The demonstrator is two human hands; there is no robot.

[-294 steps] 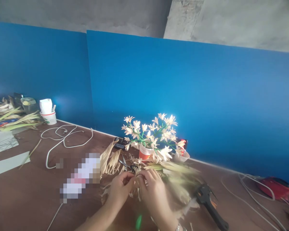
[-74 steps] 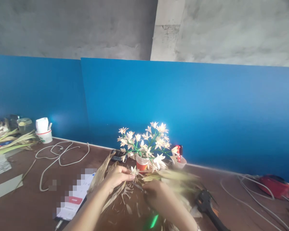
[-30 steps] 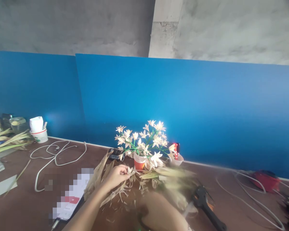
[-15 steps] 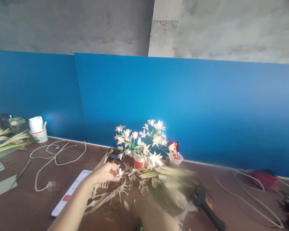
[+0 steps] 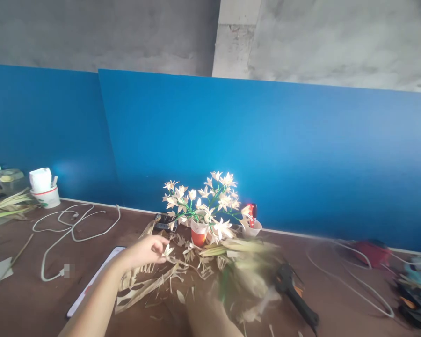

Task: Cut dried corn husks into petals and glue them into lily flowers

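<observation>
My left hand is closed, with thumb and fingertips pinching a small cream flower that looks made of dried husk. My right hand is smeared by motion low in the middle, beside a blurred green patch and a bundle of pale husk leaves; its fingers cannot be made out. Behind both hands, a red and white paper cup holds several similar flowers on green stems. Dry husk strips and scraps lie in front of the cup and around my left hand.
A black glue gun lies to the right on the brown table. At left are a phone, a coiled white cable and a white cup. Right of these, near the blue panel, sits a red pouch.
The whole scene has shifted slightly left as my view turned. My left hand still pinches the flower; my right hand remains blurred near the husk bundle.
</observation>
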